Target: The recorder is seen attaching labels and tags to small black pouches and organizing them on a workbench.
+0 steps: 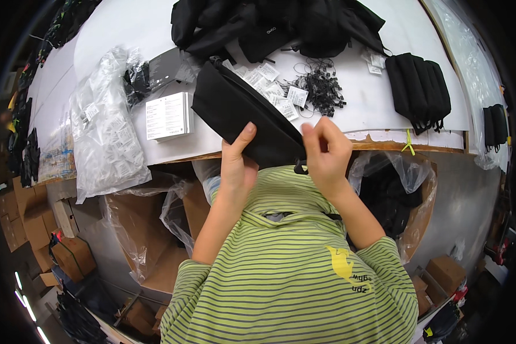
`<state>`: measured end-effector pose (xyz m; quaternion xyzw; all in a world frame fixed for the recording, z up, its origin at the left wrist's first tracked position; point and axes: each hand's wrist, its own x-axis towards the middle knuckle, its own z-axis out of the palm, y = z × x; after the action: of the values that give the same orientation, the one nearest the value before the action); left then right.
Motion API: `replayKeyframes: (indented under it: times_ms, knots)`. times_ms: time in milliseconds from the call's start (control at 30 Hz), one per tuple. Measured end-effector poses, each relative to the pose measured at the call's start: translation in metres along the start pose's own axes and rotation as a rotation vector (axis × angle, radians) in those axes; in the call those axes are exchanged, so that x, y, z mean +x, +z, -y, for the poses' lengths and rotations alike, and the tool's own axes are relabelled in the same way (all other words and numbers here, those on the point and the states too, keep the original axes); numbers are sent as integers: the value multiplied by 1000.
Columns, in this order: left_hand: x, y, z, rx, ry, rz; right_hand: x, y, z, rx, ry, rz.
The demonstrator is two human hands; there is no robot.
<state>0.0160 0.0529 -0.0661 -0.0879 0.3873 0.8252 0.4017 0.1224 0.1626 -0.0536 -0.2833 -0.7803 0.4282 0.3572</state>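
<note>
A flat black zippered pouch (235, 106) is held slantwise in front of my chest, above the table's near edge. My left hand (239, 160) is closed on its lower side, thumb on the front face and fingers behind. At the pouch's right end, my right hand (328, 152) is closed in a pinch beside the corner. What sits between those fingertips is too small to make out. A small black loop (300, 167) hangs from the corner below. Just beyond the pouch lie white printed labels (269, 86) and a heap of black string tags (325, 89).
Black fabric bags (275, 28) are heaped at the far side. On the right stands a row of black pouches (418, 92). Leftward are a white card stack (169, 117) and a clear bag of labels (112, 132). Plastic-lined cartons (149, 229) sit below the table edge.
</note>
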Motion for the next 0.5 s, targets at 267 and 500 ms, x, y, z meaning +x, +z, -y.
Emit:
replayKeyframes:
  times_ms: [267,500]
  knots:
    - [1,-13,3,44,34,100,-12,6,-19,570,580,290]
    - [-8,-3,1,105,-76,225,38,5,3,650,200,217]
